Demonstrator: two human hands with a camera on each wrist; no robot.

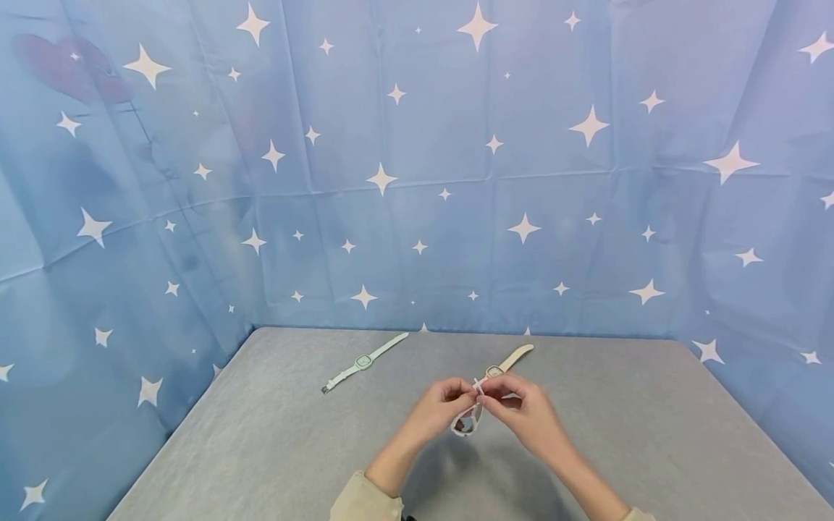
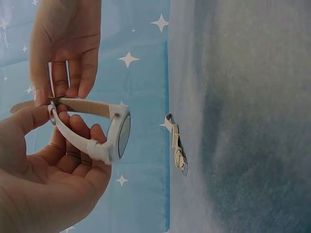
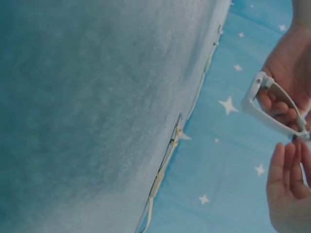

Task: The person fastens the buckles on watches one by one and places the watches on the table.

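Between my two hands, raised over the table, is a white wristwatch [image 2: 119, 133] with its strap bent into a loop. The strap's ends meet at the buckle, and the watch case hangs below, away from the fingers. My left hand [image 1: 441, 411] pinches the strap near the buckle between thumb and forefinger, as the left wrist view shows. On the other side my right hand [image 1: 526, 412] pinches the strap end at the buckle with thumb and fingertips. In the right wrist view the looped watch [image 3: 265, 109] shows its brown strap lining.
A pale green watch [image 1: 363, 361] lies flat at the back left of the grey table [image 1: 293, 434]. Just behind my hands lies a cream watch [image 1: 517, 356], partly hidden by the right hand. A blue curtain with white stars [image 1: 443, 217] hangs along the table's back edge.
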